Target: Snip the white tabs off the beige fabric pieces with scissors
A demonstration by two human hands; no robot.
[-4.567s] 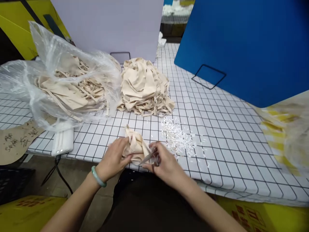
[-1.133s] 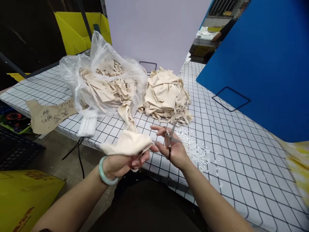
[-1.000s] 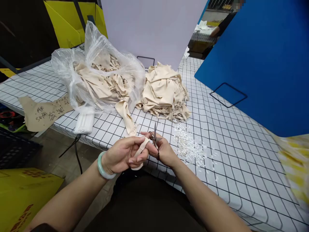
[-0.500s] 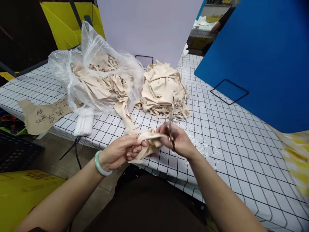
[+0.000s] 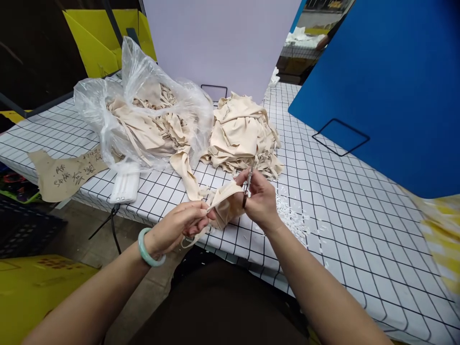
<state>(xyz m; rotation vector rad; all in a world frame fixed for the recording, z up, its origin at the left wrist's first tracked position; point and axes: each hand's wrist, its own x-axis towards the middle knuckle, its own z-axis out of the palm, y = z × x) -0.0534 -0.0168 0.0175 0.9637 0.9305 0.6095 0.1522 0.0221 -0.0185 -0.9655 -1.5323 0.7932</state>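
My left hand (image 5: 189,221), a pale green bangle on its wrist, pinches the edge of a beige fabric piece (image 5: 227,206) above the table's front edge. My right hand (image 5: 261,199) is closed round small metal thread snips (image 5: 248,184) with their tip pointing up and away. Its thumb and fingertips also hold the other end of the same fabric, which is drawn out between both hands. Behind them rises a heap of beige fabric pieces (image 5: 241,132). To its left, a clear plastic bag (image 5: 134,72) holds more beige fabric, with one strip (image 5: 185,175) trailing out towards my hands.
Small white scraps (image 5: 293,215) lie scattered right of my hand on the checked tablecloth (image 5: 345,230). A white power bank (image 5: 125,184) with a cable and a brown pattern piece (image 5: 64,175) with handwriting lie at left. Lilac (image 5: 219,43) and blue panels (image 5: 381,86) stand behind.
My right hand has moved slightly left and up, and the snips now show clearly. The fabric is stretched straighter between my hands. My left hand has shifted only a little.
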